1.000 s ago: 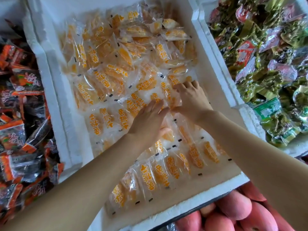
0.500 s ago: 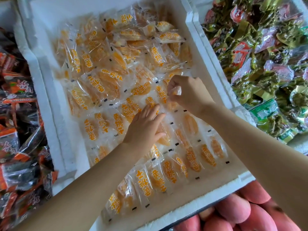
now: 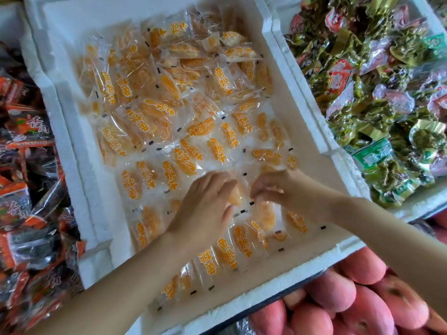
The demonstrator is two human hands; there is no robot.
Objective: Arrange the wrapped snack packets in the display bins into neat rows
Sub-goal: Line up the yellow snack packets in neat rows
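Nearest, at the lower right of the frame, pink-red fruit (image 3: 358,301) lie outside the white foam bin (image 3: 261,297), whose near rim crosses the lower centre. Just inside that rim the dried yellow-peach packets (image 3: 227,253) overlap like shingles in a slanting row, printed faces up. This is presumably the finished pattern, laid so that each label reads.

Just beyond, at frame centre, both hands work on the next row. The left hand (image 3: 205,209) lies with fingers nearly straight across the row, its grip open, seemingly pinning placed packets so they do not slide. The right hand (image 3: 278,189) has its fingers curled downward. Its grip appears closed on the clear edge of a single packet (image 3: 235,199) lying between the two hands, though blur leaves this uncertain. That packet is probably being tucked in as the next shingle.

Farther off, toward the upper centre, a loose heap (image 3: 169,76) of the same packets lies crossed at all angles, not yet sorted. Adjoining bins hold dark orange-printed packets (image 3: 26,194) at the left and green vegetable packets (image 3: 387,100) at the upper right.
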